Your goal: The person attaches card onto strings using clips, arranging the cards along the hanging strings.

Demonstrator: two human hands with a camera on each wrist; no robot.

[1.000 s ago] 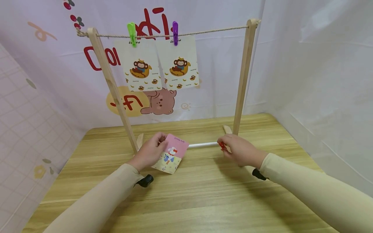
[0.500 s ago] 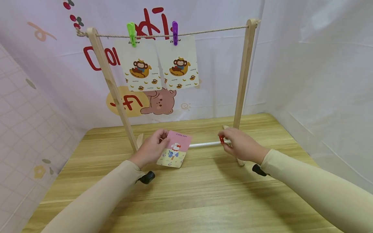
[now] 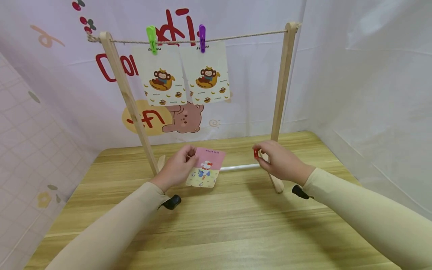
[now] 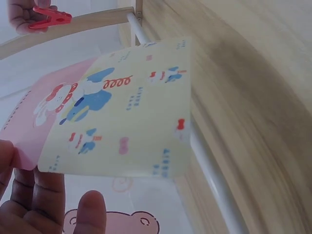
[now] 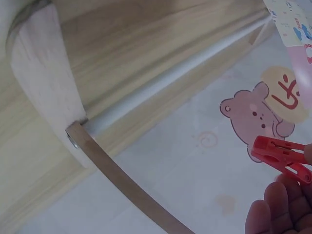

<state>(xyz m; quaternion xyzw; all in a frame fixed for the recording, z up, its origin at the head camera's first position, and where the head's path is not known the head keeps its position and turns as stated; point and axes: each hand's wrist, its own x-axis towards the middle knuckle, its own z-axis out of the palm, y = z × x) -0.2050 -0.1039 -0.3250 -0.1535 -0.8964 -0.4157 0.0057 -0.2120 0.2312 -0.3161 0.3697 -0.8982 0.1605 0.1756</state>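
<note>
Between thumb and fingers, my left hand (image 3: 177, 166) pinches the edge of a pink and yellow rabbit card (image 3: 206, 167), raised above the table. The card's printed face fills much of the left wrist view, where fingertips (image 4: 92, 207) show below it. My right hand (image 3: 281, 160) pinches a small red clothespin (image 3: 256, 153) near the right post; the right wrist view shows the clothespin (image 5: 280, 155) by its handles. Overhead, two monkey cards (image 3: 164, 78) hang from a twine line (image 3: 249, 36), one under a green clothespin (image 3: 152, 39) and the other under a purple clothespin (image 3: 202, 38).
Wooden posts, left (image 3: 127, 93) and right (image 3: 282, 86), hold up the twine. A white rod (image 3: 237, 167) joins them low down, behind the hands. The frame stands on a wood-grain table (image 3: 216, 232) before a printed cloth backdrop (image 3: 249, 108).
My left hand has lifted the rabbit card slightly up and to the right, turning it more upright. My right hand has risen a little with the red clothespin. The hanging cards stay put.
</note>
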